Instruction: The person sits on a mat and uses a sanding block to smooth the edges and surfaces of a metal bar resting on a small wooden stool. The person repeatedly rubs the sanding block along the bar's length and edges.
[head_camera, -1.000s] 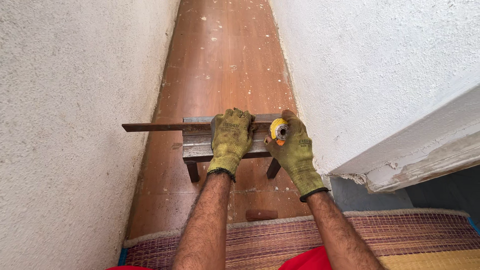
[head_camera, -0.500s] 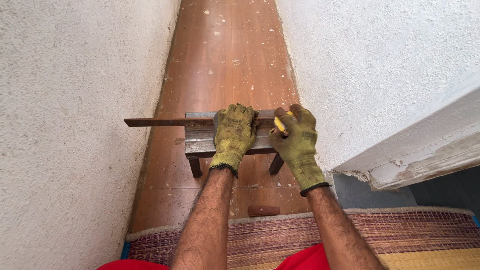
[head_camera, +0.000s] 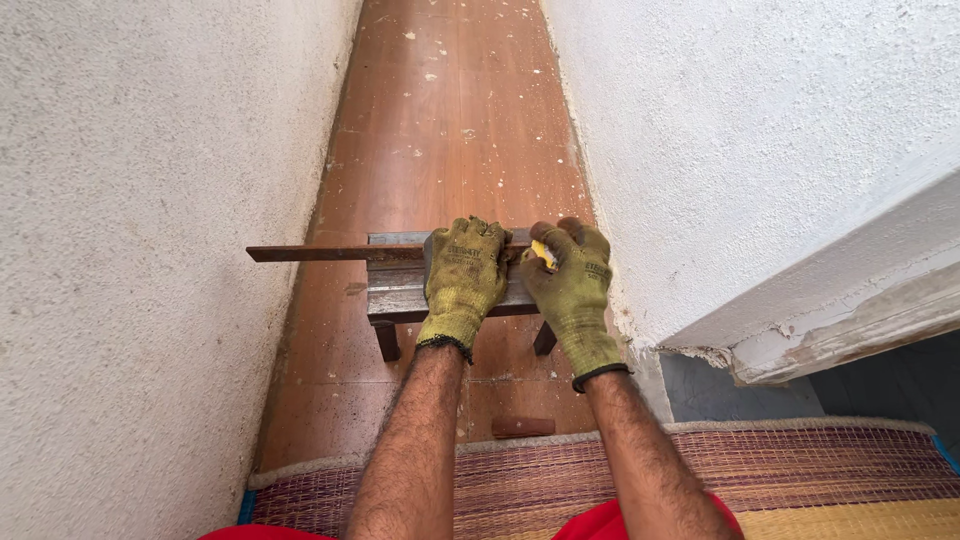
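A: Pressing down, both gloved hands, on a small metal stand set across a narrow strip of brown floor between two rough white walls. Left hand lies flat, fingers spread and curled over the near edge, pinning a long dark metal bar to the top of the stand.

B: And the bar itself?

A: Lies level across the top; one end juts out well past the stand toward the left wall, the other runs under the gloves. Right hand is closed round a small yellow tool, only a sliver showing between thumb and fingers, held right at the bar just beside the left hand. Cannot tell what kind of tool.

B: Step in hand?

A: Looks like marking or measuring at a spot on the bar, with the left hand as clamp. Judgement only.

B: Next move?

A: Would call for steady downward pressure so the bar doesn't slide. Small brown block lies on the floor near a woven mat, apart from the work
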